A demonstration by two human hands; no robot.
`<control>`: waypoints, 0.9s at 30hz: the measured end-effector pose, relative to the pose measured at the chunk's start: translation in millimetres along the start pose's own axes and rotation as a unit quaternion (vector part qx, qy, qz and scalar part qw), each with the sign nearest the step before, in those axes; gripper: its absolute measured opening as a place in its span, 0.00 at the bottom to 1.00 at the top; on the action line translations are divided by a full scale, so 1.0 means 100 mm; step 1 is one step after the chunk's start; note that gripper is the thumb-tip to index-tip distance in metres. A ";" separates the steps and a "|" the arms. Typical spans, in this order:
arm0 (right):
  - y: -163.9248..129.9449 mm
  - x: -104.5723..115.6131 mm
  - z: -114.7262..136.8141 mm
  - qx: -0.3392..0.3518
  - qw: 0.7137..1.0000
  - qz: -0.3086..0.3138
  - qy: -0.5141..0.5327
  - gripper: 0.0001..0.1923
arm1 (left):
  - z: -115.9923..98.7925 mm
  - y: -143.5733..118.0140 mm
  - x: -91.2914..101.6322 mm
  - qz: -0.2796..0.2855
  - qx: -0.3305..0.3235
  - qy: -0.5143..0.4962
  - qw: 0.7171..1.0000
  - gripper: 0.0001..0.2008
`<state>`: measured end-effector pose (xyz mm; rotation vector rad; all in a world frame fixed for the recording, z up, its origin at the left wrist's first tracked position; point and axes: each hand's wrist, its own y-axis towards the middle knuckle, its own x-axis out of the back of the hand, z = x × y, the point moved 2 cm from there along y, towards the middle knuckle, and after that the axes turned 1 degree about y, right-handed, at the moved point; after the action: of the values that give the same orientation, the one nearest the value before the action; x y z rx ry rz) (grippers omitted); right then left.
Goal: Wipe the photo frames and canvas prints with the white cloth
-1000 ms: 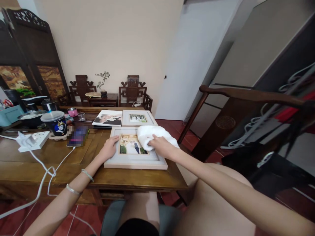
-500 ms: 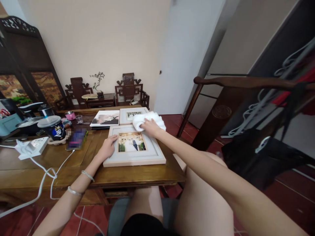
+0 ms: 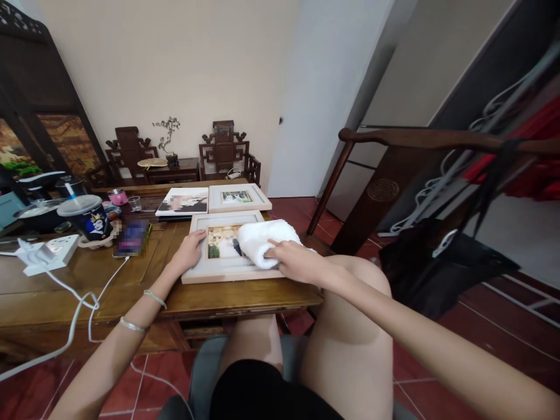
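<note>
A pale wooden picture frame [image 3: 199,272] with a photo in it lies flat at the table's front edge. My left hand [image 3: 189,252] grips its left side, with fingers at the upper left edge. My right hand [image 3: 297,261] is closed on a folded white towel [image 3: 266,236], which rests on the frame's right part and covers some of the photo. Behind it lie a second pale frame [image 3: 258,201] with a photo and, to the left, a white-edged photo panel [image 3: 168,205] on something dark.
On the wooden table [image 3: 144,291] at left are a lidded drink cup [image 3: 90,219], a phone [image 3: 132,238] on a cable, a white power strip [image 3: 52,256], a pink cup [image 3: 117,197] and a small clear glass [image 3: 135,203]. A dark wooden chair [image 3: 371,198] stands at right.
My right hand has brought the towel from the frame's upper right corner toward me, onto its lower right part. My left hand stays at the frame's left side. The view has shifted slightly.
</note>
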<state>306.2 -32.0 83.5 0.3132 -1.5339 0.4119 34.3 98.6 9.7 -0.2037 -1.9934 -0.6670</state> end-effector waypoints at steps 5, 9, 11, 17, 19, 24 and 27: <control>0.38 -0.11 -0.22 -0.037 0.997 -0.054 0.028 0.27 | -0.05 -0.02 0.07 0.013 -0.007 -0.005 1.000 0.30; 0.82 -0.14 -0.41 -0.058 0.994 -0.095 0.019 0.24 | -0.07 -0.02 0.10 0.017 -0.002 -0.009 1.000 0.30; 0.93 -0.16 -0.45 -0.068 0.992 -0.110 0.008 0.23 | -0.07 -0.02 0.09 0.015 0.007 0.001 1.000 0.30; 0.44 -0.20 -0.20 -0.033 0.995 -0.090 -0.006 0.24 | -0.07 0.00 0.06 0.013 0.008 0.004 1.000 0.30; 0.12 -0.19 -0.02 -0.011 0.997 -0.075 -0.011 0.23 | -0.07 0.01 0.06 0.006 0.005 -0.004 1.000 0.31; -0.30 -0.18 0.28 -0.008 0.999 -0.047 0.013 0.22 | -0.10 -0.01 0.08 0.010 0.002 -0.003 1.000 0.30; -0.13 -0.22 0.21 -0.017 0.998 -0.066 0.010 0.23 | -0.11 -0.02 0.10 0.017 0.003 -0.003 1.000 0.30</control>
<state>293.0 -54.7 63.2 0.3809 -1.4896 0.2833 36.8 89.2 21.6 -0.2358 -1.9927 -0.6397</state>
